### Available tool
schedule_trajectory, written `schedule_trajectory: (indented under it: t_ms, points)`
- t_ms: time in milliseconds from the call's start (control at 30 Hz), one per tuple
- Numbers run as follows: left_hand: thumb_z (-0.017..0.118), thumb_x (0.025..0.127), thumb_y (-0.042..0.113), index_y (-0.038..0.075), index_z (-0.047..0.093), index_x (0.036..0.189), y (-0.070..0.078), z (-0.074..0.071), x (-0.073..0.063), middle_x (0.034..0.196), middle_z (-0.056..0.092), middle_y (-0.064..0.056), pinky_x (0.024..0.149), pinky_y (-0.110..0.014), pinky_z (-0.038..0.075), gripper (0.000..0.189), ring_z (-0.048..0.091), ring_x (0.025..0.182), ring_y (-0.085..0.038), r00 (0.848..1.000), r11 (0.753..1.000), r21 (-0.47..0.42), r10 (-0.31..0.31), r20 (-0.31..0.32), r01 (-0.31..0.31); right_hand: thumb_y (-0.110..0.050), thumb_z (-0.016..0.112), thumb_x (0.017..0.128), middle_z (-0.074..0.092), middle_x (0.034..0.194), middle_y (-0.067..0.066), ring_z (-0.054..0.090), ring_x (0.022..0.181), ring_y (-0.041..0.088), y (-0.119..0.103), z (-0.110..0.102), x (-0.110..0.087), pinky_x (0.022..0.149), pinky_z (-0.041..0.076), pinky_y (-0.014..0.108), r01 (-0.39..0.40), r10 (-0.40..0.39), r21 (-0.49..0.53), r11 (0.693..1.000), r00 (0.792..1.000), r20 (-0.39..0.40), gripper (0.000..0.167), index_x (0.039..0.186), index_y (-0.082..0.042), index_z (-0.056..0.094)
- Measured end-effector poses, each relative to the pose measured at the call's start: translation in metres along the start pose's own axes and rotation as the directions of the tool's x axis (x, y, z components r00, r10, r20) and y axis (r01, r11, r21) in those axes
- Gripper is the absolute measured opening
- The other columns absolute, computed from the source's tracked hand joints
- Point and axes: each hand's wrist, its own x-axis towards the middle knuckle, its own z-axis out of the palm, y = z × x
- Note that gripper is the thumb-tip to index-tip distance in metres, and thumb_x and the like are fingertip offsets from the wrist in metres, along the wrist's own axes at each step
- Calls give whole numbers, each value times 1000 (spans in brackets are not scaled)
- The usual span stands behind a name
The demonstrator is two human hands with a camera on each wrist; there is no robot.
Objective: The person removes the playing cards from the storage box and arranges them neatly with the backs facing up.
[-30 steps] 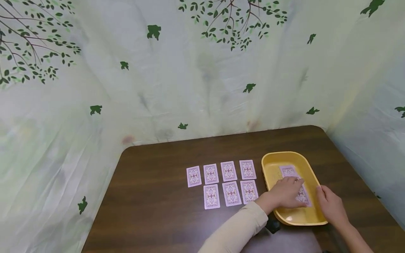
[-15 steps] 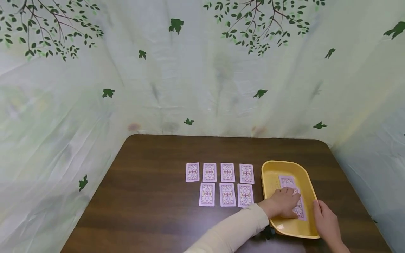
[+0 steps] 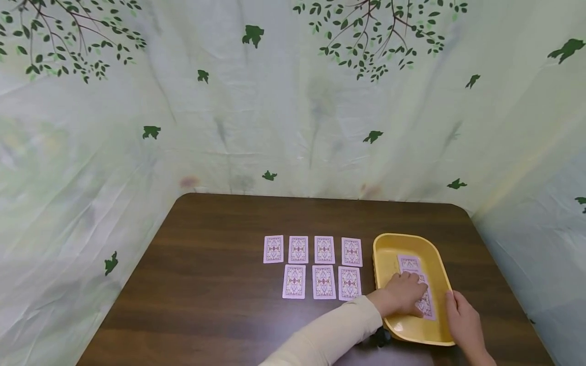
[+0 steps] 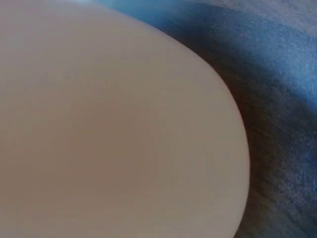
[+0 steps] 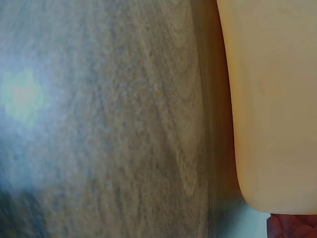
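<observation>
In the head view, my left hand (image 3: 403, 294) reaches into a yellow plastic tray (image 3: 380, 259) and rests on patterned playing cards (image 3: 428, 306) lying face down there. Its thumb and fingers are spread over the cards; the fingertips are partly hidden. My right hand (image 3: 464, 323) grips the tray's right rim, thumb uppermost. From the right wrist, the tray's outer wall (image 5: 277, 109) fills the right side, with reddish fingers (image 5: 292, 227) below it. A large blurred beige shape (image 4: 124, 129) covers most of the left wrist view; what it is cannot be told.
Left of the tray, several face-down cards (image 3: 324, 250) lie in two rows on the dark wooden table (image 3: 206, 284). A small black object (image 3: 381, 336) sits under my left wrist. A pale curtain (image 3: 274, 112) with leaf prints hangs behind and at both sides.
The head view has tilted and shifted. My left hand stays over the cards in the tray with little movement, and my right hand keeps its hold on the rim. The table cards look unmoved.
</observation>
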Motion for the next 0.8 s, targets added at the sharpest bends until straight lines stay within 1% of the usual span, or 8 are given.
schedule_trajectory:
  t_ms: [133, 200, 267, 400, 500, 567, 667, 800]
  points:
    - [72, 61, 62, 35, 51, 119, -4, 0, -3, 106, 44, 9, 72, -25, 31, 67, 38, 95, -8, 999, 1000, -15, -4, -33, 3, -21, 29, 100, 52, 106, 36, 51, 91, 47, -1, 3, 0, 73, 39, 56, 13, -13, 1, 1000, 1000, -14, 41, 113, 12, 49]
    - [74, 58, 61, 35, 51, 121, -5, 0, -3, 105, 44, 8, 71, -25, 31, 72, 38, 94, -9, 999, 1000, -31, -5, -43, 4, -22, 28, 100, 51, 107, 36, 51, 92, 48, -2, 2, 1, 74, 39, 56, 10, -10, 1, 1000, 1000, -7, 42, 113, 12, 49]
    - [76, 56, 61, 35, 50, 124, -5, -1, -3, 108, 45, 8, 72, -25, 31, 77, 37, 96, -9, 999, 999, -51, -5, -44, 3, -23, 28, 100, 51, 107, 36, 51, 92, 49, -2, 0, 1, 74, 39, 56, 11, -11, -8, 1000, 1000, -5, 43, 113, 12, 49]
    - [79, 52, 60, 35, 46, 130, -4, -3, 0, 114, 43, 6, 78, -25, 32, 88, 36, 102, -10, 1000, 997, -79, -14, -27, 12, -24, 27, 100, 53, 102, 35, 52, 86, 46, -1, -3, 1, 70, 40, 54, 18, -18, -12, 1000, 1000, -5, 44, 111, 12, 49]
    - [80, 50, 58, 35, 44, 133, -3, -4, 2, 116, 41, 6, 81, -25, 31, 93, 36, 104, -10, 1000, 996, -93, -18, -24, 16, -24, 28, 100, 53, 101, 35, 52, 85, 45, 0, -4, 2, 69, 40, 54, 27, -27, -9, 1000, 1000, -5, 43, 110, 12, 50]
    - [81, 50, 57, 35, 43, 133, -2, -4, 3, 115, 40, 6, 79, -24, 31, 94, 35, 102, -9, 999, 997, -83, -12, -32, 9, -24, 28, 100, 52, 102, 36, 52, 87, 46, 0, -5, 3, 69, 40, 55, 32, -32, -6, 999, 999, 2, 43, 111, 12, 49]
    - [79, 51, 58, 36, 42, 134, -1, -6, 3, 114, 39, 7, 76, -23, 30, 94, 34, 99, -9, 999, 999, -36, 7, -37, -9, -25, 27, 101, 50, 107, 38, 50, 91, 49, 1, -5, 4, 72, 40, 57, 20, -20, -9, 1000, 1000, 25, 45, 113, 13, 47]
    - [74, 54, 62, 43, 38, 136, 2, -8, 1, 115, 36, 7, 73, -23, 29, 92, 31, 98, -8, 999, 996, 75, 40, -21, -39, -27, 25, 101, 48, 111, 38, 49, 95, 49, 2, -6, 6, 74, 39, 57, -11, 13, -19, 1000, 997, 72, 48, 117, 13, 45]
